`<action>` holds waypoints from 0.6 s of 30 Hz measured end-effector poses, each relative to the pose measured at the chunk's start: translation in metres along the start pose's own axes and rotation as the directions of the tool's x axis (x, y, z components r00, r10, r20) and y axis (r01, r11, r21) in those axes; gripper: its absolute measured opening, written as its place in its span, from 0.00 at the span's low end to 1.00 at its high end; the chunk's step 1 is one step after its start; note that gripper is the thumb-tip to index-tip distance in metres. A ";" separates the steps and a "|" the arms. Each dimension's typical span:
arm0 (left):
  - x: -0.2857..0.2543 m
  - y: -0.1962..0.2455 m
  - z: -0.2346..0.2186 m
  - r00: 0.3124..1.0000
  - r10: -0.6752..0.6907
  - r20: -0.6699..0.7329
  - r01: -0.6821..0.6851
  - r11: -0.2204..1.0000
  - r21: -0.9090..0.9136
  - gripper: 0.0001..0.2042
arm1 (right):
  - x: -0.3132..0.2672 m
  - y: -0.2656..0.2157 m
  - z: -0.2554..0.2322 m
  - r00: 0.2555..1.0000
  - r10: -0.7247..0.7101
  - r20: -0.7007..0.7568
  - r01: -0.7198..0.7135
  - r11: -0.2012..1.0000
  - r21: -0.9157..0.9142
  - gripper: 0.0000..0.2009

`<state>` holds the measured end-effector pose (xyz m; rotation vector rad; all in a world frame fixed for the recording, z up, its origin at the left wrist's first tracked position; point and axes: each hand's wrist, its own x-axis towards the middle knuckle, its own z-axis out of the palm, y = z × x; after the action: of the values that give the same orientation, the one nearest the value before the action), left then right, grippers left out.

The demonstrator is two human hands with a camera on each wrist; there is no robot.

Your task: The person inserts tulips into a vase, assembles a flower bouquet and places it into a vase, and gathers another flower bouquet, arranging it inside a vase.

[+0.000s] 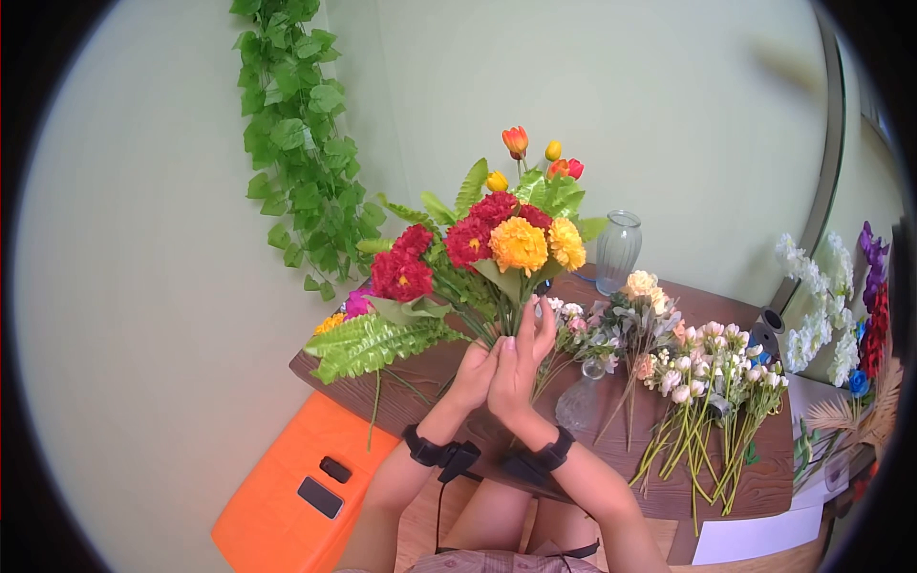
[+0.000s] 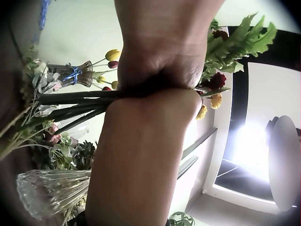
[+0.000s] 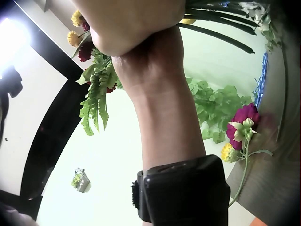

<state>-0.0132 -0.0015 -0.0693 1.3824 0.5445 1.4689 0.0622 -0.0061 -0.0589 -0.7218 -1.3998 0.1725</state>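
Observation:
A bouquet of red and yellow-orange blooms with green fern leaves (image 1: 521, 244) stands upright over the table, in front of my body. My left hand (image 1: 472, 376) grips its gathered stems low down. Against it, palm inward, is my right hand (image 1: 519, 368), its thumb at the stems and its fingers pointing up, fairly straight. In the left wrist view the two hands meet around the green stems (image 2: 75, 98), whose cut ends stick out below. A fern leaf (image 3: 96, 108) hangs out of the bouquet in the right wrist view.
Behind the bouquet, tulips stand in a ribboned glass vase (image 2: 84, 74). A clear vase (image 1: 619, 256) and a round glass bottle (image 1: 577, 406) are on the table, with white flowers (image 1: 702, 368) to the right. A magenta flower (image 3: 243, 123) lies at left. A phone (image 1: 320, 497) rests on an orange seat.

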 end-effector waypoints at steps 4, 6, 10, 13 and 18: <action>0.004 -0.002 -0.001 0.999 -0.009 -0.041 0.007 0.998 -0.068 0.15 | 0.003 0.005 0.008 0.999 -0.001 -0.033 0.005 0.991 0.133 0.23; 0.005 -0.008 -0.013 0.998 -0.056 0.024 0.056 0.998 0.009 0.16 | 0.001 0.000 0.006 0.996 0.092 0.009 -0.091 0.972 0.218 0.24; 0.007 -0.004 -0.004 0.998 0.051 -0.026 -0.051 0.999 0.019 0.16 | 0.005 0.003 -0.002 0.969 0.075 0.234 -0.116 0.979 0.165 0.26; 0.006 0.001 0.000 0.991 0.101 -0.093 -0.098 0.995 0.033 0.16 | 0.010 0.000 -0.004 0.966 0.065 0.251 -0.124 0.966 0.226 0.26; 0.004 0.000 -0.002 0.991 0.078 -0.105 -0.067 0.993 0.101 0.15 | 0.008 0.006 -0.005 0.940 0.161 0.301 -0.263 0.904 0.337 0.25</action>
<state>-0.0141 0.0027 -0.0678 1.4161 0.6484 1.6021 0.0706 0.0011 -0.0552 -0.5429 -1.4820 0.7159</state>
